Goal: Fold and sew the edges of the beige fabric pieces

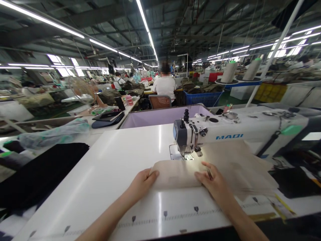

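Note:
A folded beige fabric piece (175,175) lies on the white sewing table, its far edge at the needle area of a sewing machine (187,137). My left hand (145,179) pinches its left end between thumb and fingers. At the right end, my right hand (212,177) grips the same piece with the thumb on top. A small dark metal tool (209,173) is tucked in the right hand; its kind is hard to make out. More beige fabric (233,164) lies spread to the right, under the machine arm. The machine's lamp lights the cloth near the presser foot.
A lilac-lined bin (160,117) stands behind the table. Black cloth (45,170) lies at the left, dark pieces (296,180) at the right. Thread cones (229,72) stand on a rack. A person in a white shirt (165,86) sits ahead, beside a blue crate (202,97).

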`<state>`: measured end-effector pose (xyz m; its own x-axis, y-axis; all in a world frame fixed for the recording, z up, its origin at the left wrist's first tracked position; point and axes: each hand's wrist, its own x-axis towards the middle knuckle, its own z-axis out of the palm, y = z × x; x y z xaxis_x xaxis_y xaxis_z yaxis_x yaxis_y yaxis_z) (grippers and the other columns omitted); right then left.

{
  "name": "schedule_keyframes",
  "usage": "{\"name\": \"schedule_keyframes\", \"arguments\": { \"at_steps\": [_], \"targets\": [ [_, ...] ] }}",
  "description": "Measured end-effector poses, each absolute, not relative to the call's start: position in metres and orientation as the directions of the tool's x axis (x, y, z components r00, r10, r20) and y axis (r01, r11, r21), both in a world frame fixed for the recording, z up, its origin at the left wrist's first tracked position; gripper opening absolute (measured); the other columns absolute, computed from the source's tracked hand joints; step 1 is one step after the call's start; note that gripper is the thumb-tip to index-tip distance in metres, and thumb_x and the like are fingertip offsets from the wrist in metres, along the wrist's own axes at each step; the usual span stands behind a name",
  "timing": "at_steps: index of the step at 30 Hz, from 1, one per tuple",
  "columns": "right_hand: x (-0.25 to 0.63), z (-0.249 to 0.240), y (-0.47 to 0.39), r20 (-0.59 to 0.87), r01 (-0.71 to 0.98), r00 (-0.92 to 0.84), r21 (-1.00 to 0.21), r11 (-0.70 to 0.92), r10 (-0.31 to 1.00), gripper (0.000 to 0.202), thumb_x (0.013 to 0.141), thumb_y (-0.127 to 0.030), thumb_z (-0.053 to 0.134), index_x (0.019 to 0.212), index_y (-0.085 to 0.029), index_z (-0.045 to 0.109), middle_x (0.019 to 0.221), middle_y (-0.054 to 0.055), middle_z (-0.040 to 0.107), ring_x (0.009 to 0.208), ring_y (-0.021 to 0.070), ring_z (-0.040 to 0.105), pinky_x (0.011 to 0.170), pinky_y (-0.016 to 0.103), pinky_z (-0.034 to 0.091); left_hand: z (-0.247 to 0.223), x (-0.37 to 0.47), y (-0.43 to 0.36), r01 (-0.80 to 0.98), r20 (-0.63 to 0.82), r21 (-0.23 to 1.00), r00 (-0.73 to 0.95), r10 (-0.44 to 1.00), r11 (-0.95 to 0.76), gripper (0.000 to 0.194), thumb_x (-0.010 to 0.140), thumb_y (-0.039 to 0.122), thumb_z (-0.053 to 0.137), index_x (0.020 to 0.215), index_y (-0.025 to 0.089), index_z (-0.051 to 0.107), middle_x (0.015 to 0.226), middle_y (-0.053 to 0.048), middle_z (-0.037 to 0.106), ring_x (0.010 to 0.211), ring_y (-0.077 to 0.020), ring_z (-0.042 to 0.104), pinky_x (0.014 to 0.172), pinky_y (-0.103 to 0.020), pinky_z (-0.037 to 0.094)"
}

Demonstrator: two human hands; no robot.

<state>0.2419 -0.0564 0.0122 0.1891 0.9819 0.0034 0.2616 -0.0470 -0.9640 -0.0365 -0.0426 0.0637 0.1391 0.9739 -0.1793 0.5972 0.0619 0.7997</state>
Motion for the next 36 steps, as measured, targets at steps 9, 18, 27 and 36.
{"name": "schedule_keyframes", "arguments": {
  "at_steps": [9,18,27,36],
  "targets": [
    [0.236,0.0,-0.066,0.058,0.439,-0.042,-0.896,0.07,0.997,0.027,0.083,-0.044,0.063,0.097,-0.024,0.074,0.083,0.003,0.075,0.073,0.0219,0.068,0.068,0.03,0.054,0.05,-0.036,-0.043,0.659,-0.102,0.752,0.094,0.99,0.015,0.037,0.088,0.047,0.046,0.067,0.021,0.059,0.071,-0.002,0.062,0.07,-0.0215,0.058,0.064,-0.029,0.045],
    [0.239,-0.007,-0.059,0.004,0.566,-0.028,-0.824,0.019,1.0,0.034,0.079,-0.052,0.059,0.089,-0.027,0.079,0.086,0.003,0.078,0.075,0.0248,0.071,0.07,0.031,0.056,0.032,-0.03,-0.064,0.619,-0.006,0.775,-0.194,0.981,0.127,0.052,0.089,0.035,0.047,0.137,0.016,0.047,0.087,-0.003,0.067,0.078,-0.0231,0.066,0.075,-0.036,0.052],
    [0.241,-0.007,-0.065,-0.043,0.573,0.039,-0.818,-0.058,0.998,0.033,0.077,-0.055,0.061,0.089,-0.03,0.079,0.085,0.001,0.078,0.074,0.0247,0.071,0.07,0.03,0.055,0.029,-0.03,-0.078,0.612,0.035,0.786,-0.189,0.981,0.089,0.04,0.093,0.031,0.047,0.132,0.022,0.049,0.099,-0.005,0.065,0.082,-0.0206,0.065,0.078,-0.036,0.053],
    [0.24,0.0,-0.067,-0.065,0.585,0.064,-0.806,-0.09,0.996,0.033,0.074,-0.057,0.062,0.083,-0.031,0.08,0.075,-0.001,0.077,0.069,0.0225,0.071,0.063,0.025,0.054,0.029,-0.029,-0.081,0.666,0.078,0.746,-0.096,0.992,0.005,0.027,0.094,0.024,0.041,0.09,0.02,0.067,0.092,-0.006,0.062,0.086,-0.022,0.063,0.08,-0.035,0.049]
  ]
}}
